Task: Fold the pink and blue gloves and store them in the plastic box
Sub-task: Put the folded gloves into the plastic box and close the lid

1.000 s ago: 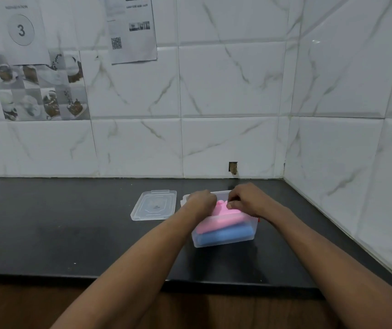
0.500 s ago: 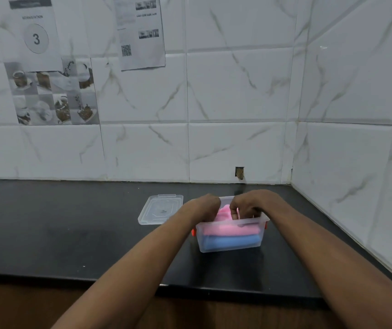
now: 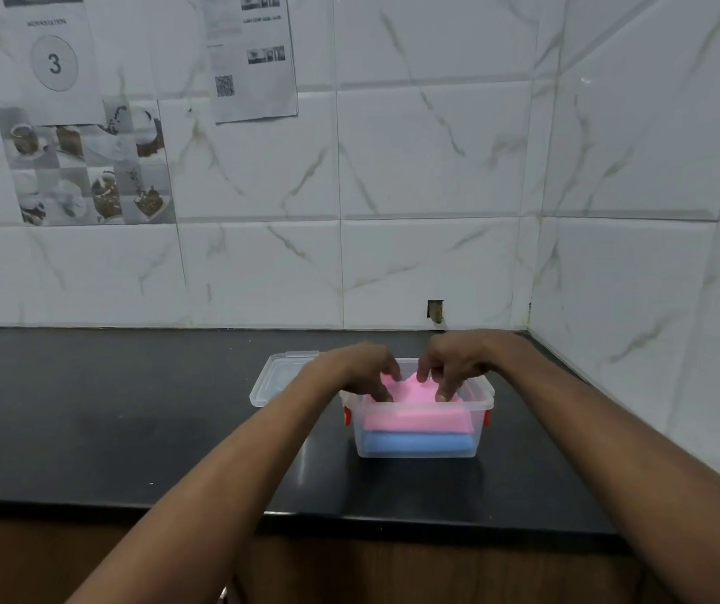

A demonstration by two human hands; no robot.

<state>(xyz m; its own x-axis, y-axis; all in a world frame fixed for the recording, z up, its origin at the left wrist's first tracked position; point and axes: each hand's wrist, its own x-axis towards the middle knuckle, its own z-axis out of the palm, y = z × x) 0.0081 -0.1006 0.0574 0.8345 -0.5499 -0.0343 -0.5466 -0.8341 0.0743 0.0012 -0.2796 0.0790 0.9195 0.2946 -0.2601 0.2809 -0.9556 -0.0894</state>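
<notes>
We see a black counter (image 3: 88,429) running along the tiled wall into a corner — on it sits a clear plastic box (image 3: 419,451), and just beside it, to its left, a clear lid (image 3: 273,381) lies flat.

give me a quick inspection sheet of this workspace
surface: black countertop, bare apart from the box and lid
job's things: plastic box holds folded pink glove stacked on blue glove; lid off, lying left of the box
clutter: nothing seen
grippers: left hand and right hand both fingers-down on the pink glove, pressing rather than gripping
cables: nothing seen
surroundings: marble-look tiled wall corner, numbered sheet, QR sheet, small wall hole
</notes>
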